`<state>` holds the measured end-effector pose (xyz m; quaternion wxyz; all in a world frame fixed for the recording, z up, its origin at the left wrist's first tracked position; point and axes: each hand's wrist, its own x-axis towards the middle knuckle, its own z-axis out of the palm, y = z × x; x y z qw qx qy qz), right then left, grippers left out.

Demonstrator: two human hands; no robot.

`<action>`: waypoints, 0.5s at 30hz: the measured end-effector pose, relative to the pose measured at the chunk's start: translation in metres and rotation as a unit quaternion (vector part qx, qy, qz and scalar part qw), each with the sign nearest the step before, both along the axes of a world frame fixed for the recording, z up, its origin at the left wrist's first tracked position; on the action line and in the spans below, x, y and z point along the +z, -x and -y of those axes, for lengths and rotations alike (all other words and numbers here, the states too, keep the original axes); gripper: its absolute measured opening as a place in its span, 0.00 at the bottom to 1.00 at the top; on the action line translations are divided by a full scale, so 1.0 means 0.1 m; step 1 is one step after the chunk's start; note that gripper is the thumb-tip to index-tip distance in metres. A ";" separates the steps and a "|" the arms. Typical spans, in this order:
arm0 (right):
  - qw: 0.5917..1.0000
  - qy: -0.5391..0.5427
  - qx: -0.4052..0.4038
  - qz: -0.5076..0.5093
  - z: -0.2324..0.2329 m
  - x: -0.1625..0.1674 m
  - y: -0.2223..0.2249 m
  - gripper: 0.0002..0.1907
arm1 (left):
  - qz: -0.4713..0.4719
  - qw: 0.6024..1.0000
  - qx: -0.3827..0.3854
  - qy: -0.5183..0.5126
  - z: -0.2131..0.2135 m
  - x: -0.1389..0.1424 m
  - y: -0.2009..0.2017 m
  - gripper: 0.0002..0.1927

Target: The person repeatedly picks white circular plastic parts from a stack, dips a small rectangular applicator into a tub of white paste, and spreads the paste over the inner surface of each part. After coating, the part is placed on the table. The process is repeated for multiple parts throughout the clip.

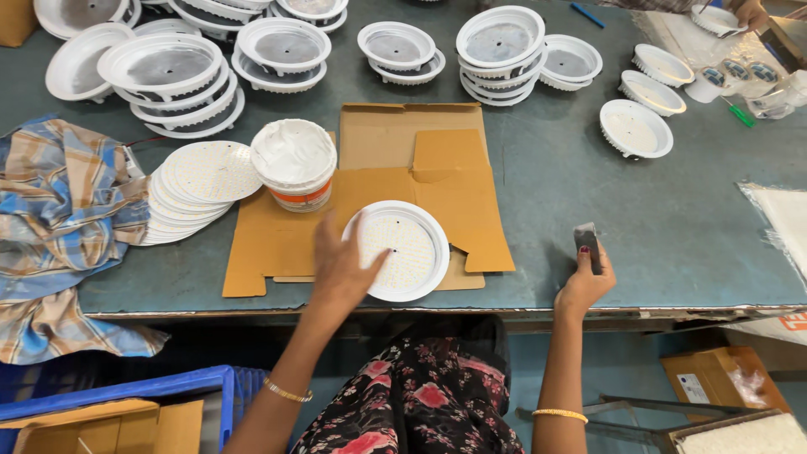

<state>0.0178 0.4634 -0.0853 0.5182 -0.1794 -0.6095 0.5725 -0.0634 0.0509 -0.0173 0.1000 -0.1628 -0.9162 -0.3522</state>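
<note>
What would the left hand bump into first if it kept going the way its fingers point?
The left hand already rests on the round white lamp housing; beyond that, probably the flattened cardboard.

Under the left hand (340, 269) sits a white round lamp (405, 250) with rows of tiny yellow dots. Below it lies brown cardboard (395, 181) on a grey-green table (588, 185). The right hand (584, 282) pinches a small grey block (588, 242). Far from both hands lies a blue and tan checked cloth (63, 210). Just past the lamp stands a white tub (294, 161) with an orange band.
</note>
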 end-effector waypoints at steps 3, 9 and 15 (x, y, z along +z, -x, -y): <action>1.000 0.015 -0.001 0.009 0.01 0.02 -0.01 0.13 | 0.102 0.993 0.030 -0.056 0.24 0.02 -0.16 0.41; 0.999 0.032 0.011 0.025 0.01 0.00 0.01 0.14 | 0.319 0.912 0.014 -0.257 0.16 0.01 -0.21 0.30; 0.999 0.032 -0.010 0.030 -0.05 -0.04 0.01 0.14 | 0.311 0.901 -0.030 -0.302 -0.29 0.03 -0.02 0.27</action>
